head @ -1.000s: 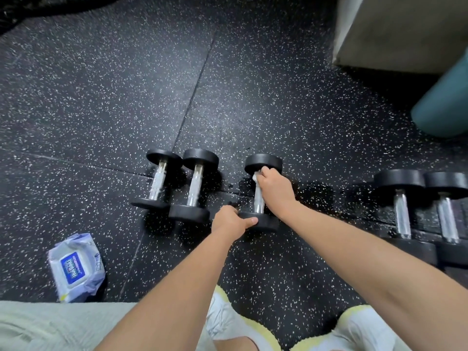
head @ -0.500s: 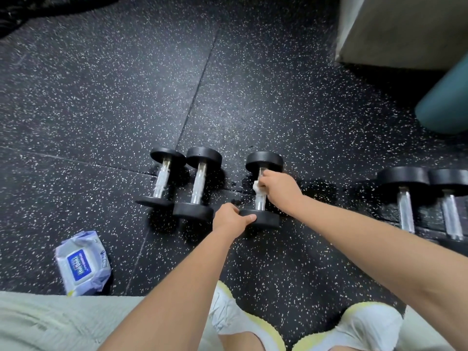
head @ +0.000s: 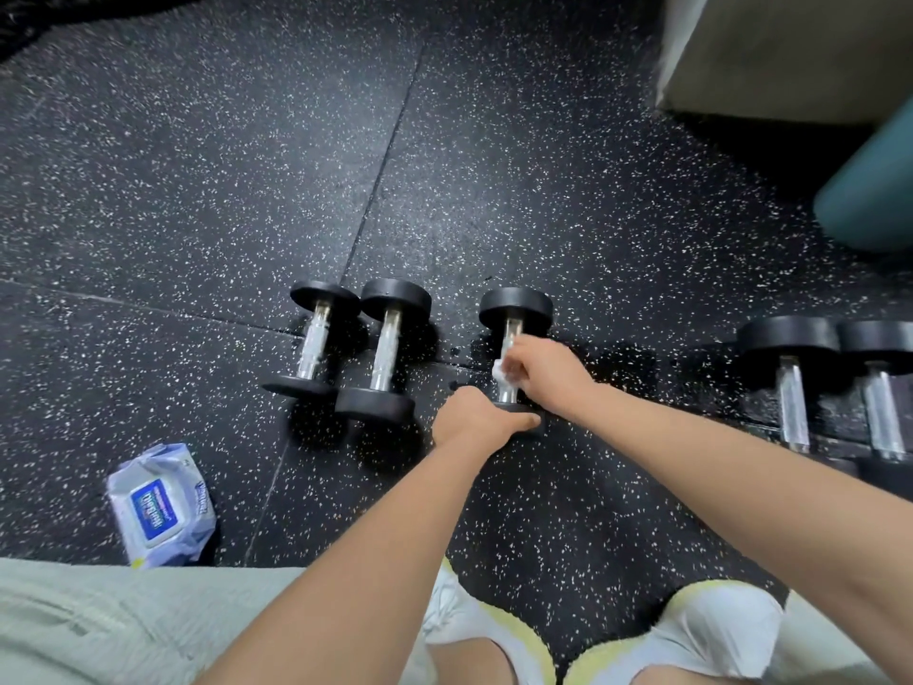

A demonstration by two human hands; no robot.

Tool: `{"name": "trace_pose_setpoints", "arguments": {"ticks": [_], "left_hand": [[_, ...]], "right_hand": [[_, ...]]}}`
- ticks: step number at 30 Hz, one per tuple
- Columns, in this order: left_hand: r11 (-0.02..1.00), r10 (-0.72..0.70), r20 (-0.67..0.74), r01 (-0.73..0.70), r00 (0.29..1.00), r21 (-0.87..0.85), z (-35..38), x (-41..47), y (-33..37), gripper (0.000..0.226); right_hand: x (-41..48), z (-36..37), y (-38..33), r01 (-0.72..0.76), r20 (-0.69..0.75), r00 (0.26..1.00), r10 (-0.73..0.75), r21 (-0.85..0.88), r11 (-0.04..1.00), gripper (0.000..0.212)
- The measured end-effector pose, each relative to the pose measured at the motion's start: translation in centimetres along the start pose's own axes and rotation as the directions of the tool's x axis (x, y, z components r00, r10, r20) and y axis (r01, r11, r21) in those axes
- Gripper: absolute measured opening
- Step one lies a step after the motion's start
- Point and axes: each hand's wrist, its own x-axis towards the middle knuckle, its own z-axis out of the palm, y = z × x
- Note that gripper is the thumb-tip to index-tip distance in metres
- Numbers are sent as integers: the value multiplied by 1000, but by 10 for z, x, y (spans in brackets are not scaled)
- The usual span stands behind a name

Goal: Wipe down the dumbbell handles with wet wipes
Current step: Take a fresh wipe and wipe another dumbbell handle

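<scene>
A small black dumbbell with a chrome handle lies on the floor in the middle. My right hand is wrapped around the lower part of its handle with a white wet wipe pressed against the metal. My left hand grips the near black end of the same dumbbell. Two more small dumbbells lie side by side just to the left. Two larger dumbbells lie at the right.
A pack of wet wipes lies on the speckled black rubber floor at the lower left. A beige block and a teal roll stand at the upper right. My knees and white shoes fill the bottom edge.
My right hand with the wipe has slid down the handle from the far end toward the near end. My left hand has stayed on the near end of the dumbbell.
</scene>
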Motion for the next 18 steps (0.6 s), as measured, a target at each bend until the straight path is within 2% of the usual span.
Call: {"name": "trace_pose_setpoints", "arguments": {"ticks": [2, 4, 7, 10, 12, 15, 18], "left_hand": [[999, -28, -44, 29, 999, 30, 2, 0, 2, 73], [999, -38, -58, 40, 998, 35, 5, 3, 0, 74], [999, -47, -55, 47, 997, 10, 2, 6, -7, 77], [996, -65, -13, 64, 998, -55, -5, 13, -15, 82], [995, -62, 10, 63, 998, -83, -10, 17, -21, 89], [995, -52, 32, 55, 998, -86, -14, 20, -24, 97], [999, -40, 22, 41, 999, -33, -14, 20, -22, 98]], "right_hand": [[-10, 0, 2, 127, 89, 988, -124, -34, 991, 15], [-6, -2, 2, 173, 109, 980, -164, -83, 981, 20], [16, -10, 0, 42, -3, 999, -42, -79, 996, 29], [23, -7, -5, -74, -96, 993, 69, -56, 996, 27], [12, -1, -11, 3, -51, 999, -8, -81, 997, 22], [-7, 5, -14, 188, 102, 979, -177, -107, 976, 13], [0, -3, -10, 237, 113, 969, -221, -160, 958, 20]]}}
